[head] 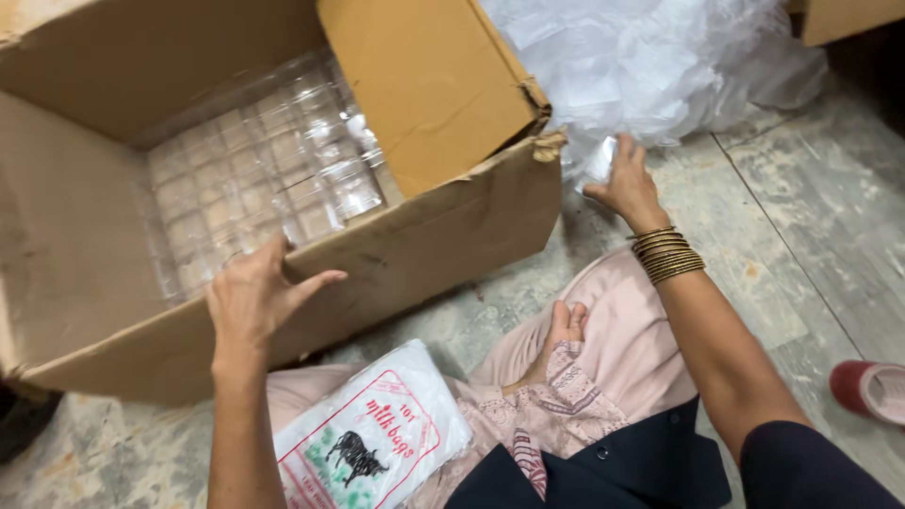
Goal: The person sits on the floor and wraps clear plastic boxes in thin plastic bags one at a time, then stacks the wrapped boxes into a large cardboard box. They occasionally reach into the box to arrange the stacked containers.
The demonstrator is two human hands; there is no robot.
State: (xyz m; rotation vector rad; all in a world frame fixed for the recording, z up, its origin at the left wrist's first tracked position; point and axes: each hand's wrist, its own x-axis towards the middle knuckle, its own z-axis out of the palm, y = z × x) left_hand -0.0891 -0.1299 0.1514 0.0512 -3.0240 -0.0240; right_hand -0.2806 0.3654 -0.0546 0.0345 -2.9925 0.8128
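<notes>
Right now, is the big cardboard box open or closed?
Open. The cardboard box has its flaps folded out, and rows of clear plastic pieces show inside. The left hand rests on its rim.

Cardboard box (452, 236), large, open-topped: one, plus the corner of a second box (848, 17) at the upper right. Clear plastic containers (259, 179) packed in rows inside the large box: a full layer, individual count cannot be told. Heap of clear plastic sheeting (660, 61): one. Flat white printed packet of bags (372, 434): one. Gold bangles (666, 254): one stack, number not countable. Red and white shoe (872, 388): one. Hands: two, left hand (253, 300) and right hand (627, 187).
</notes>
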